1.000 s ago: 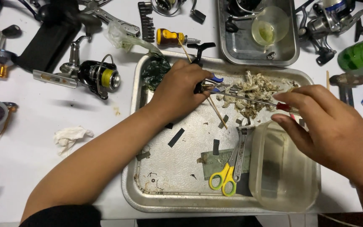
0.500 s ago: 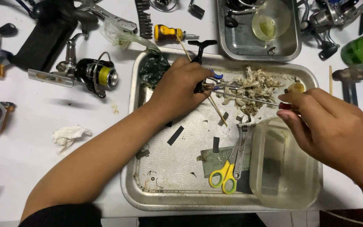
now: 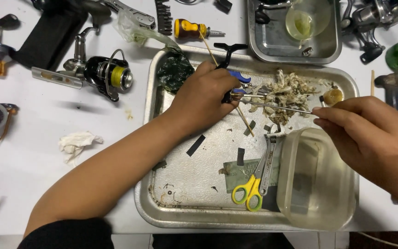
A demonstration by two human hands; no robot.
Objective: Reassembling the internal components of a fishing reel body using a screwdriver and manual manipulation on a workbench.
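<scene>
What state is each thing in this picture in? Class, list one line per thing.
Left hand: grip closed on a blue-handled tool.
Right hand: pinching a thin metal rod.
Yellow-handled scissors: lying closed.
Clear plastic tub: upright, empty.
Large steel tray: dirty.
White tissue: crumpled.

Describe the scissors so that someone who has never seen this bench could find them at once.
Start at the large metal tray in the middle of the white table. Along its near edge, just left of the clear plastic tub, lie the scissors, blades pointing away toward the pile of pale debris. Their bright yellow handle loops set them apart from the grey adjustable wrench lying alongside.
</scene>
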